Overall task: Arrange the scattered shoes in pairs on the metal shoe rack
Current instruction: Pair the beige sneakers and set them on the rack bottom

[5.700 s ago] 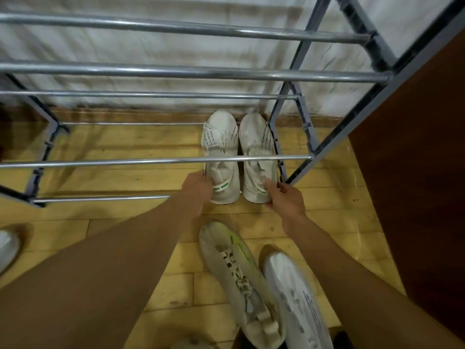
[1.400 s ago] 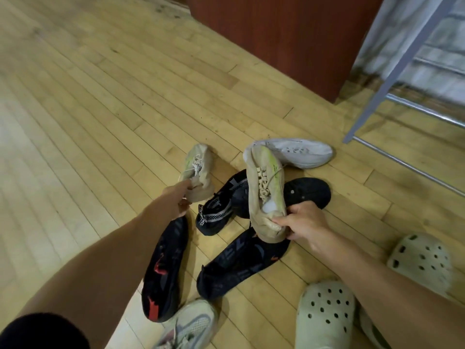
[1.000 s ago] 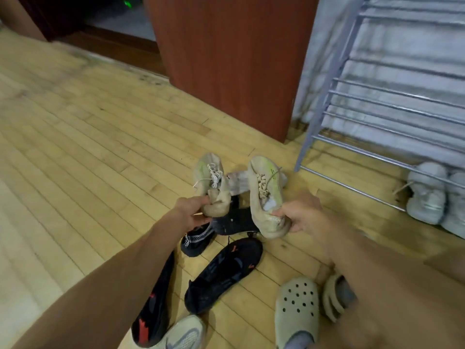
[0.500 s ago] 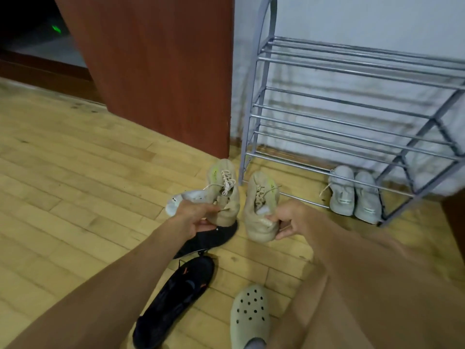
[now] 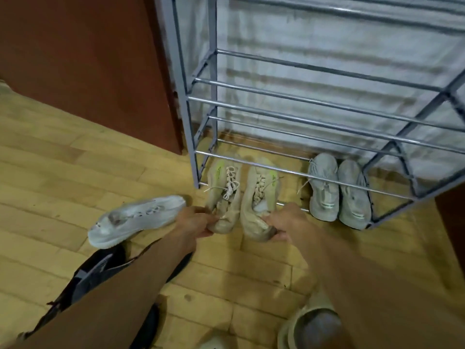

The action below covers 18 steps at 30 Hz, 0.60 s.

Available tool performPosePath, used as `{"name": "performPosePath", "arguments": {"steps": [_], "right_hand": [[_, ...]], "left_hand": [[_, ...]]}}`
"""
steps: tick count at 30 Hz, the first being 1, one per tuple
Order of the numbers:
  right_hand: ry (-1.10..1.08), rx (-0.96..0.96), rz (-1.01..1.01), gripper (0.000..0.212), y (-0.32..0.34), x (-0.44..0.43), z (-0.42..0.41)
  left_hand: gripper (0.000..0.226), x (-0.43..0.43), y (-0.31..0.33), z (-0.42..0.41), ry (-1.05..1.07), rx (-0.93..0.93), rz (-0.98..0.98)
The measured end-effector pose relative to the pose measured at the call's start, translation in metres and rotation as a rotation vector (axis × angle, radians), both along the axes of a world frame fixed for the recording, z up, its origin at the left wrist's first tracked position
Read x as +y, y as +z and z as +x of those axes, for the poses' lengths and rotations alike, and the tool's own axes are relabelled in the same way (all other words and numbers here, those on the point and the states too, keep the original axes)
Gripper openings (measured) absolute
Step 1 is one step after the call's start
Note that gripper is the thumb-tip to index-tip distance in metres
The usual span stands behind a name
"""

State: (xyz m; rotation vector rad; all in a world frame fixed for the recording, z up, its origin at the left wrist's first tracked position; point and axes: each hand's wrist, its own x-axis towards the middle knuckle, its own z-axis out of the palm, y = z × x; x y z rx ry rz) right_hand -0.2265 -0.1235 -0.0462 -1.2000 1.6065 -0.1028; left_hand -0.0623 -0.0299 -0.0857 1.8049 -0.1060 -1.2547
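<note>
The metal shoe rack (image 5: 302, 102) stands against the white wall. My left hand (image 5: 193, 222) grips the heel of one beige sneaker with a neon-green stripe (image 5: 225, 190). My right hand (image 5: 289, 222) grips the heel of its twin (image 5: 259, 195). Both sneakers lie side by side, toes pushed under the rack's lowest front bar at its left end. A pair of pale grey sneakers (image 5: 338, 190) sits together at the right end of the bottom level.
A single white sneaker (image 5: 136, 219) lies on the wooden floor left of my left hand. Black shoes (image 5: 98, 270) lie partly under my left forearm. A pale clog (image 5: 309, 326) is near the bottom edge. A red-brown cabinet (image 5: 88, 59) stands left of the rack.
Both hands picked up the two beige sneakers from the pile, carried them to the rack and lowered them into its bottom left end. The view turned toward the rack.
</note>
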Motion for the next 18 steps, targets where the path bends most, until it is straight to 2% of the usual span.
{"name": "performPosePath", "arguments": {"steps": [4,8,14,18], "right_hand": [[-0.036,-0.019,-0.036,0.018,-0.036,-0.044,0.012],[-0.015,0.021,-0.081,0.031,-0.065,-0.082,0.026],[-0.010,0.024,-0.113,0.030,-0.098,-0.119,0.044],[0.009,0.015,-0.090,0.032,-0.115,-0.126,0.047]], "left_hand": [[0.049,-0.052,-0.033,0.018,-0.029,-0.048,-0.046],[0.048,-0.096,-0.061,0.040,-0.059,-0.102,-0.040],[0.023,-0.134,-0.084,0.057,-0.104,-0.161,-0.014],[0.024,-0.142,-0.094,0.069,-0.147,-0.241,0.046]]}}
